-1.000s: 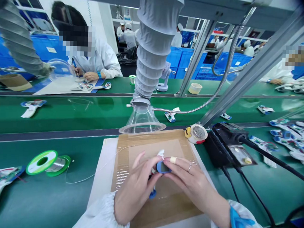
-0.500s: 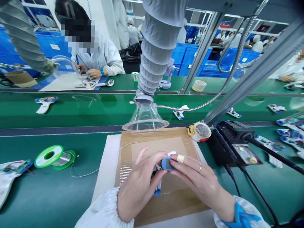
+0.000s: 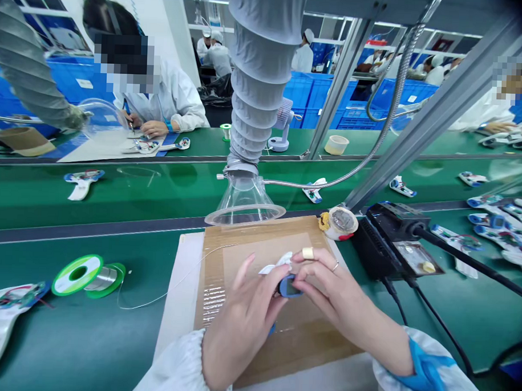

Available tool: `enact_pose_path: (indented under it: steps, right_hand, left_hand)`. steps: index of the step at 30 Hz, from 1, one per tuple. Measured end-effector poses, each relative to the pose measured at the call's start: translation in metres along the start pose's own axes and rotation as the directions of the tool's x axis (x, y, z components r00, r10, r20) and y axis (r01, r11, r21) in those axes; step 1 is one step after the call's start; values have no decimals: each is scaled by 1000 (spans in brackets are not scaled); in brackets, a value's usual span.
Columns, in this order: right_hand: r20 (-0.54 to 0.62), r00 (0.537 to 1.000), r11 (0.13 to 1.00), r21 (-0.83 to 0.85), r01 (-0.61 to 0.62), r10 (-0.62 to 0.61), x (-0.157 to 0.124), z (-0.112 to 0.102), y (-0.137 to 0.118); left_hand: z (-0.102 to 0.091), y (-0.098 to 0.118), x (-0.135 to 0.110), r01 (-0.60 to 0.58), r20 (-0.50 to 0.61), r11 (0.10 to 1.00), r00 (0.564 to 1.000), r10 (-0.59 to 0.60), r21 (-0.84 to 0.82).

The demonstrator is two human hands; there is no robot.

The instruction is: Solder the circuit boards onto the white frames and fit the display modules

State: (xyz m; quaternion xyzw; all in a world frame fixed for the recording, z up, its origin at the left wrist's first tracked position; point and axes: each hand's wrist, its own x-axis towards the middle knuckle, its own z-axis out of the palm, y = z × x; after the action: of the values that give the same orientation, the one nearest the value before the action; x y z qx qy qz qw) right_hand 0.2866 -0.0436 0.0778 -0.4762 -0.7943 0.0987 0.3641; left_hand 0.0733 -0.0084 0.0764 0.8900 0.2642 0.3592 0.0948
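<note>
Blue plastic device [image 3: 288, 286] held above the centre of the cardboard pad [image 3: 311, 351], its white tab [image 3: 278, 265] and long axis running toward 10 o'clock. Right hand [image 3: 338, 295] is nearer, fingers closed on the housing from 3 o'clock; left hand [image 3: 243, 326] grips from 7 o'clock.

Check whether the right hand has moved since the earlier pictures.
Yes, the right hand has moved forward, closer to the far edge of the cardboard pad.
</note>
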Motion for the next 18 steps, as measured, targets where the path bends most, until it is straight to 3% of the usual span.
enact_pose_path:
  steps: [3, 8, 10, 12, 15, 18]
  right_hand:
    - [34, 998, 998, 24, 51, -51, -7, 0, -4]
    - [-140, 953, 954, -174, 242, -267, -24, 6, 8]
    - [-127, 947, 940, -214, 264, -295, -29, 8, 15]
    - [-125, 947, 933, -249, 259, -296, -31, 9, 17]
    - [-246, 929, 936, -286, 204, -278, -27, 7, 12]
    - [-280, 923, 955, -210, 211, -266, -19, 4, 3]
  left_hand:
    - [1, -5, -3, 70, 9, 995, 998, -70, -66]
    - [-2, -7, -4, 165, 56, 954, 986, -156, -249]
    - [-3, -6, -6, 190, 71, 931, 982, -177, -310]
    - [-1, -5, -10, 271, 52, 883, 961, -272, -383]
    - [4, -3, -17, 495, 137, 680, 850, -509, -541]
    - [10, 0, -19, 658, 433, 291, 706, -561, -695]
